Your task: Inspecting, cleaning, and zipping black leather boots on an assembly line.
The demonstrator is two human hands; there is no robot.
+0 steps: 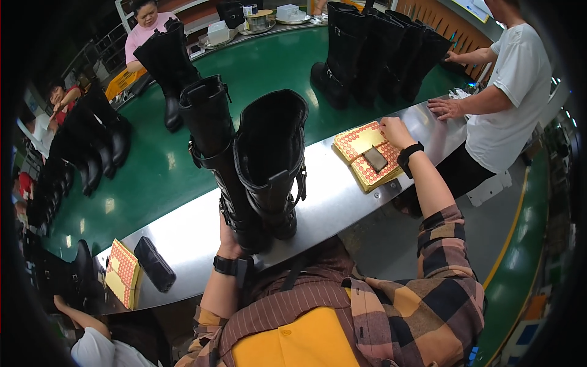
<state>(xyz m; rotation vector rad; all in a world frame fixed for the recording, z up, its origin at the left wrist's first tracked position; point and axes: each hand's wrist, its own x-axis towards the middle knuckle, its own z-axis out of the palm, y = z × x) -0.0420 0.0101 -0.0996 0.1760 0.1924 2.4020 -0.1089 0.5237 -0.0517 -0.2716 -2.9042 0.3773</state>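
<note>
Two tall black boots with buckled straps stand upright side by side in front of me, the left boot (pixel 211 131) and the right boot (pixel 269 153). Low on the left boot's side, my left hand (pixel 228 243) is closed against it, its fingers partly hidden by the boot. My right hand (pixel 396 132) reaches to the top edge of a stack of yellow sheets (pixel 361 144) covered with round red stickers. Its fingers are pinched together at the sheet's corner; whatever lies between them is too small to make out. A dark, flat square piece (pixel 375 159) rests on the stack.
The steel ledge (pixel 330 189) borders a green conveyor belt (pixel 263 67) carrying more black boots (pixel 367 55). On the ledge's left lie another sticker stack (pixel 122 273) and a dark phone-like case (pixel 154 263). A person in white (pixel 513 92) stands at right; others work at left and across.
</note>
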